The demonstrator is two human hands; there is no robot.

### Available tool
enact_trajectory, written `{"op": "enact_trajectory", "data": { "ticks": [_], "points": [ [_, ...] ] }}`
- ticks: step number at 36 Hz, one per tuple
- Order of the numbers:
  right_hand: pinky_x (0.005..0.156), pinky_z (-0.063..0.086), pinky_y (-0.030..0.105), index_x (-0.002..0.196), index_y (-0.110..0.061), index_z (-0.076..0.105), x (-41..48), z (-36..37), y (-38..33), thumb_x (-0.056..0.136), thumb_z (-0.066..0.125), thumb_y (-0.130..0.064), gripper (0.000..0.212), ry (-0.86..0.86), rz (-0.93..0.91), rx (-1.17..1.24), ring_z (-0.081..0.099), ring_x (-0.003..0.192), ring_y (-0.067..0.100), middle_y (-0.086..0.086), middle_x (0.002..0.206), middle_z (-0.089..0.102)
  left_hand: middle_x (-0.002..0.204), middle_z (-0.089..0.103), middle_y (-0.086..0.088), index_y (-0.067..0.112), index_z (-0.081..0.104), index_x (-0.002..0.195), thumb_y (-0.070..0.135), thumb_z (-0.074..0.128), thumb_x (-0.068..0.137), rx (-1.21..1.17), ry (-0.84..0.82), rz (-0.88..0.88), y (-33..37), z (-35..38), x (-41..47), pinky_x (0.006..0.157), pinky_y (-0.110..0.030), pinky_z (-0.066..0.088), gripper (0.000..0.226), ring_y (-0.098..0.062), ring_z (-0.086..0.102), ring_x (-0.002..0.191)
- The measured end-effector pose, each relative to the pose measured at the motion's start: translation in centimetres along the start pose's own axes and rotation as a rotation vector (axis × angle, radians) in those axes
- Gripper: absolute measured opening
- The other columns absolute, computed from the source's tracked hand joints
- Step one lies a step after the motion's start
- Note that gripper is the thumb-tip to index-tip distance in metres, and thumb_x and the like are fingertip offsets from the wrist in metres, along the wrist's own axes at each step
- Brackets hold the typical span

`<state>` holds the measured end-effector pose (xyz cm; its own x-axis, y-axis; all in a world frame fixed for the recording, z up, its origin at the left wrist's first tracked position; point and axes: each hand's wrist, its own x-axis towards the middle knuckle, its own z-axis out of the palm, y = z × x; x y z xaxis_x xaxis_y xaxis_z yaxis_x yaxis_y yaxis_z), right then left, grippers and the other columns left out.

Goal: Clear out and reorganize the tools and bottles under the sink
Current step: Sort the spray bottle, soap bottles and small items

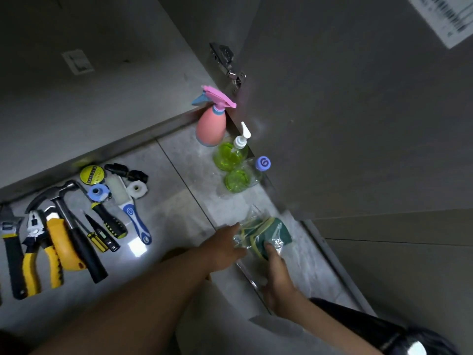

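Both my hands hold a clear plastic pack of green and yellow sponges (pixel 266 233) low over the tiled floor. My left hand (pixel 222 248) grips its left side and my right hand (pixel 277 279) grips its near end. Along the open cabinet door stand a pink spray bottle (pixel 211 126), a green pump bottle (pixel 230 155) and a clear bottle with a blue cap (pixel 244 176). Tools lie in a row at the left: a hammer (pixel 69 224), yellow pliers (pixel 38 254), a wrench (pixel 11 249), screwdrivers (pixel 107 221) and a blue-handled brush (pixel 130 211).
The grey cabinet door (pixel 345 111) stands open on the right, with its hinge (pixel 227 65) above the spray bottle. Tape rolls (pixel 96 184) and small black and white fittings (pixel 133 180) lie near the cabinet's base edge. A bright light patch (pixel 137 248) shines on the floor tiles.
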<state>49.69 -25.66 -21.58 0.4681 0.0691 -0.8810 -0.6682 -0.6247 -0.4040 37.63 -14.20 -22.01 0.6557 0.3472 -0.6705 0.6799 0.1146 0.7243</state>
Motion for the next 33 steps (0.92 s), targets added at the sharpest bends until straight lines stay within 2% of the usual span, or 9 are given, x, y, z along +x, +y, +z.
{"op": "enact_trajectory", "data": {
  "ticks": [3,6,10,15,18,22,26,30,33],
  "points": [
    [0.088,0.056,0.049,0.131,-0.019,0.056,-0.2,1.5,0.0,0.092,0.064,-0.036,0.043,-0.154,-0.097,0.022,0.07,0.106,0.038,0.016,0.115,0.072,0.14,0.061,0.005,0.032,0.05,0.143,0.037,0.074,0.085,-0.151,0.017,0.044,0.3,0.2,0.3,0.088,-0.002,0.04,0.063,0.004,0.055,0.116],
    [0.072,0.06,0.041,0.12,-0.036,0.057,-0.5,3.0,0.0,0.089,0.068,-0.034,0.033,-0.18,-0.183,-0.058,0.073,0.099,0.024,0.003,0.109,0.074,0.123,0.07,0.002,0.026,0.059,0.134,0.037,0.075,0.078,-0.274,0.069,0.028,0.2,-0.1,0.3,0.099,-0.032,0.054,0.059,-0.012,0.066,0.114],
    [0.09,0.057,0.056,0.105,-0.036,0.067,-0.7,4.9,-0.6,0.09,0.065,-0.023,0.019,-0.247,-0.321,-0.144,0.072,0.101,0.026,0.006,0.107,0.074,0.105,0.069,0.013,0.027,0.061,0.127,0.027,0.081,0.081,-0.35,0.204,-0.013,-0.5,-1.3,-0.4,0.079,-0.009,0.05,0.05,-0.007,0.067,0.104],
    [0.095,0.056,0.045,0.111,-0.025,0.07,-1.2,6.7,-2.8,0.076,0.062,-0.031,0.036,-0.359,-0.474,-0.366,0.071,0.1,0.022,0.004,0.104,0.076,0.115,0.073,0.0,0.027,0.067,0.123,0.024,0.076,0.086,-0.535,0.223,-0.117,-0.8,-3.2,-1.1,0.096,-0.036,0.057,0.038,-0.015,0.069,0.106],
    [0.08,0.056,0.028,0.106,-0.029,0.073,-1.3,8.2,-5.0,0.077,0.063,-0.031,0.031,-0.459,-0.486,-0.506,0.072,0.095,0.015,-0.003,0.1,0.077,0.116,0.072,-0.012,0.022,0.068,0.119,0.021,0.073,0.089,-0.763,0.208,-0.223,-1.0,-4.4,-1.4,0.099,-0.045,0.056,0.031,-0.029,0.067,0.11],
    [0.079,0.058,0.029,0.098,-0.028,0.076,-1.1,10.7,-8.6,0.086,0.063,-0.014,0.022,-0.511,-0.509,-0.591,0.073,0.09,0.017,0.0,0.094,0.078,0.115,0.072,-0.005,0.026,0.065,0.121,0.027,0.076,0.09,-0.947,0.241,-0.215,-1.1,-6.1,-1.4,0.073,-0.03,0.058,0.033,-0.021,0.068,0.103],
    [0.091,0.055,0.046,0.106,-0.014,0.073,-1.0,13.6,-11.6,0.083,0.065,-0.009,0.025,-0.536,-0.512,-0.532,0.071,0.097,0.034,0.015,0.1,0.076,0.113,0.075,-0.006,0.022,0.066,0.126,0.023,0.074,0.092,-1.035,0.383,-0.148,-0.3,-8.1,-0.5,0.064,-0.025,0.059,0.034,-0.022,0.073,0.098],
    [0.084,0.054,0.039,0.112,-0.009,0.07,-1.0,15.4,-12.8,0.089,0.061,-0.006,0.024,-0.61,-0.439,-0.292,0.068,0.093,0.027,0.015,0.104,0.073,0.111,0.076,-0.009,0.017,0.068,0.124,0.02,0.075,0.091,-1.086,0.554,-0.117,0.2,-10.4,0.9,0.075,-0.033,0.062,0.033,-0.025,0.074,0.099],
    [0.103,0.047,0.038,0.127,-0.009,0.063,-0.9,16.2,-11.8,0.092,0.061,-0.01,0.035,-0.563,-0.382,-0.123,0.065,0.11,0.021,0.01,0.121,0.07,0.117,0.073,-0.015,0.01,0.066,0.127,0.016,0.072,0.093,-1.161,0.62,-0.128,0.6,-11.7,2.0,0.079,-0.034,0.06,0.035,-0.024,0.071,0.099]
  ]
}}
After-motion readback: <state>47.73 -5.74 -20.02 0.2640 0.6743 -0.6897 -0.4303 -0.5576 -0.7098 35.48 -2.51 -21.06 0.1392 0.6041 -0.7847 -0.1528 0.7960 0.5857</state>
